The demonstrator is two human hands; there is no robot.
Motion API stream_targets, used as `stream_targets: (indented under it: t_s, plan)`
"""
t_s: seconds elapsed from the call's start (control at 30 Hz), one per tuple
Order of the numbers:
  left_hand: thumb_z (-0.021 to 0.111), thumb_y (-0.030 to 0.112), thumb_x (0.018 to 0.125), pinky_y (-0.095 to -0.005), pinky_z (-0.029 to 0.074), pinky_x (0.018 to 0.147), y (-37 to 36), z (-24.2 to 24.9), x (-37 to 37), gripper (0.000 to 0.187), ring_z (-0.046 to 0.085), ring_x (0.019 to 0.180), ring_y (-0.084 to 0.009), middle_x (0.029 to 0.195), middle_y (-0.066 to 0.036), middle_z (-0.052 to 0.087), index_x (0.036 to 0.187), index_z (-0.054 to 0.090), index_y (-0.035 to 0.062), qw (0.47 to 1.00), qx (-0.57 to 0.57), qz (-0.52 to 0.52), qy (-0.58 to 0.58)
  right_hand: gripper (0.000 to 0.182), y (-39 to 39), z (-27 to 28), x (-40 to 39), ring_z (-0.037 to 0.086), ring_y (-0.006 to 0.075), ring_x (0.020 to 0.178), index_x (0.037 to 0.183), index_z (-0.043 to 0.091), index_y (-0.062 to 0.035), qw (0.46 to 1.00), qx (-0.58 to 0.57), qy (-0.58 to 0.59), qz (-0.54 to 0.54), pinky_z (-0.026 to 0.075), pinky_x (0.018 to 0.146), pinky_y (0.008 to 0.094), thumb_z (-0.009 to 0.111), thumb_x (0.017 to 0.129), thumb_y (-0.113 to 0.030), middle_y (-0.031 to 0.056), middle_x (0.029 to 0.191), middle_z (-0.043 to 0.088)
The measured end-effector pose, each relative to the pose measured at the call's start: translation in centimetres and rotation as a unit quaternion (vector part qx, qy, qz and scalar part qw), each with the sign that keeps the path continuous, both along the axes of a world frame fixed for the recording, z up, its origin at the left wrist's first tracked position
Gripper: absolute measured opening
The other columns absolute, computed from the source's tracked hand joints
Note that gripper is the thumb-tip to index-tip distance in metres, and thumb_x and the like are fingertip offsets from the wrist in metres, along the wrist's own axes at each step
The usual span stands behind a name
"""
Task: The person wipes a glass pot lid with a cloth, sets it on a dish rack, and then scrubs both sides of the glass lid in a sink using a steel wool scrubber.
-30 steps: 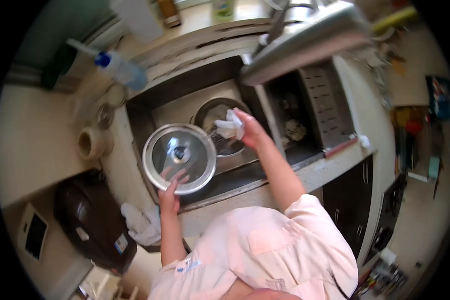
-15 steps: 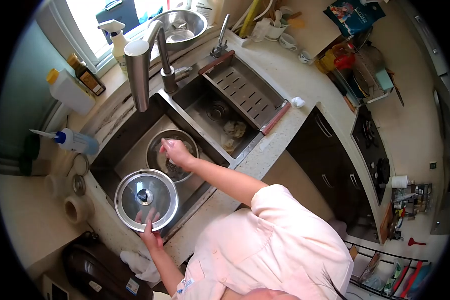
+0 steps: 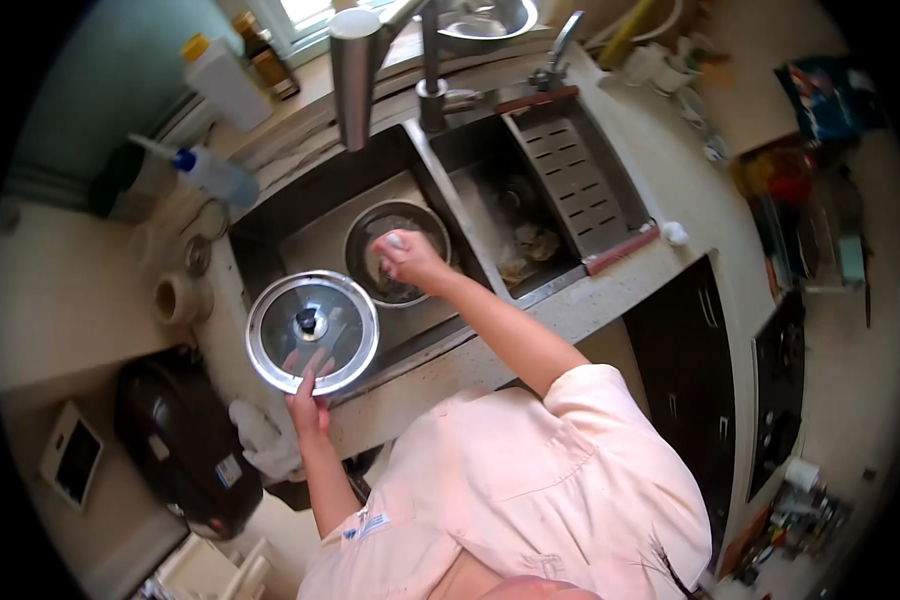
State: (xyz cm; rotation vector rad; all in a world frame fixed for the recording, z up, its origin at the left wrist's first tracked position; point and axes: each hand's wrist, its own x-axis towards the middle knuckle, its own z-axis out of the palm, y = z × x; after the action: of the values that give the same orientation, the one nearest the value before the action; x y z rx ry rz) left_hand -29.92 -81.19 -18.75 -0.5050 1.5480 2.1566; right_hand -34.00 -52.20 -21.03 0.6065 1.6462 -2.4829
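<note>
My left hand (image 3: 311, 402) grips the near rim of a round glass lid (image 3: 345, 330) with a metal edge and a dark knob, its fingers showing through the glass from beneath. The lid is held over the front left corner of the left sink basin (image 3: 305, 243). Over a round metal bowl (image 3: 440, 232) in that basin, my right hand (image 3: 413, 263) is closed, with a small pale spot at its fingertips; I cannot tell what it holds. The bowl's contents are partly hidden by this hand.
A faucet (image 3: 431, 85) with a wide metal cylinder (image 3: 355, 90) rises behind the basins. In the right basin lies a crumpled pale item (image 3: 536, 243) beside a slotted drain tray (image 3: 570, 175). Bottles (image 3: 225, 82) line the left ledge. A dark appliance (image 3: 175, 440) stands left of me.
The view has shifted, so the sink sits further right and higher. My left hand still holds the lid; my right hand remains closed over the bowl.
</note>
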Motion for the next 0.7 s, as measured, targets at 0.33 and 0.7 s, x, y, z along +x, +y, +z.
stream_targets:
  t_s: [0.33,0.7]
  plan:
    - [0.042,0.0,0.088,-0.0382,0.049,0.086,1.6,1.0,0.9,0.047,0.058,0.102,-0.0328,0.12,-0.026,0.052,0.132,0.027,0.0058,0.998,-0.058,0.012,0.03,0.041,-1.6,4.8,-1.2,0.035,0.018,0.05,0.062,0.046,0.004,0.97,0.188,0.153,-0.029,0.034,0.051,0.0365,0.046,0.092,-0.024,0.0139,0.052,0.043]
    - [0.042,-0.001,0.087,-0.038,0.05,0.082,2.5,-0.4,0.2,0.046,0.06,0.099,-0.0326,0.116,-0.024,0.054,0.131,0.029,0.0048,1.0,-0.024,-0.017,-0.009,0.02,28.5,0.6,8.1,0.054,0.0321,0.085,0.097,0.054,-0.0062,0.667,0.702,-0.106,-0.228,0.044,0.074,0.0403,0.047,0.089,-0.023,0.0148,0.092,0.057]
